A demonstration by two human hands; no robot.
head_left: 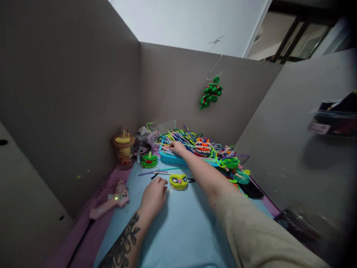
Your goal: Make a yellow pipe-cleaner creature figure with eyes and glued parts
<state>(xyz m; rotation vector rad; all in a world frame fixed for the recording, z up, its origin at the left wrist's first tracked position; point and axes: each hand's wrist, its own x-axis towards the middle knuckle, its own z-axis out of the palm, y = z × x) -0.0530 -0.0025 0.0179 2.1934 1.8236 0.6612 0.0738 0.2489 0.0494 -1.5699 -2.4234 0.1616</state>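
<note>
Lying just beside the left grip (155,192) is a yellow figure (179,181).

Head camera, facing forward and down
Near the table (181,232): left hand (154,193) and right hand (176,147) mid-frame, wall (192,22) at the top.

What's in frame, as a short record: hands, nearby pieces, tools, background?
left hand: beside the yellow fuzzy piece; grip unclear
right hand: at the fuzzy stems in the blue tray; grip unclear
near tray: green fuzzy piece with eyes
tool: pink glue gun, green light lit
far left: lidded cup
back panel: green ornament hanging
</note>
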